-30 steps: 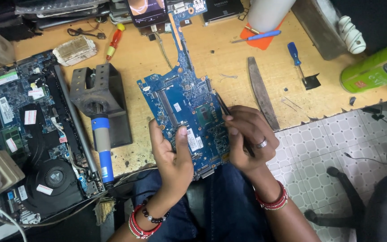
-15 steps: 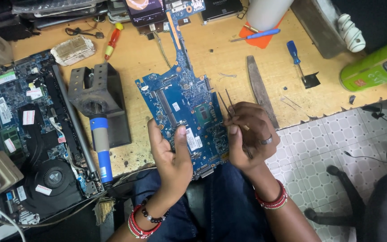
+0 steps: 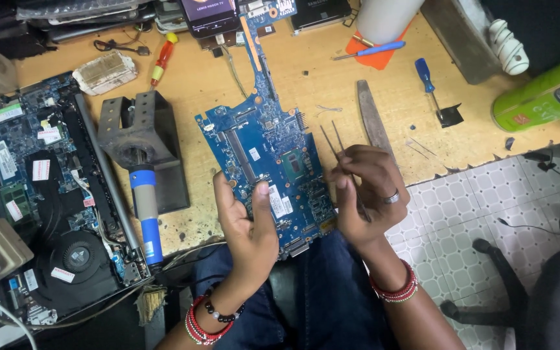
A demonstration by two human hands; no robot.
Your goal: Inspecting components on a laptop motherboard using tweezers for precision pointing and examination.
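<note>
A blue laptop motherboard (image 3: pixel 264 152) lies at the near edge of the wooden bench, overhanging it toward my lap. My left hand (image 3: pixel 249 223) grips its near edge, thumb on top beside a white sticker. My right hand (image 3: pixel 361 191), with a ring on one finger, holds metal tweezers (image 3: pixel 333 139) whose two tips point up and away, just right of the board and above the bench.
A soldering iron with a blue handle (image 3: pixel 144 207) rests in a dark metal stand (image 3: pixel 139 133). An opened laptop chassis with fan (image 3: pixel 40 194) lies at left. A flat metal file (image 3: pixel 372 120), blue screwdriver (image 3: pixel 430 87), red screwdriver (image 3: pixel 161 59), phone (image 3: pixel 209 14) and green can (image 3: pixel 542 94) sit on the bench.
My right hand has lifted off the board's right side and turned, so the tweezers now stand clear with tips pointing up. The left hand keeps its grip on the board.
</note>
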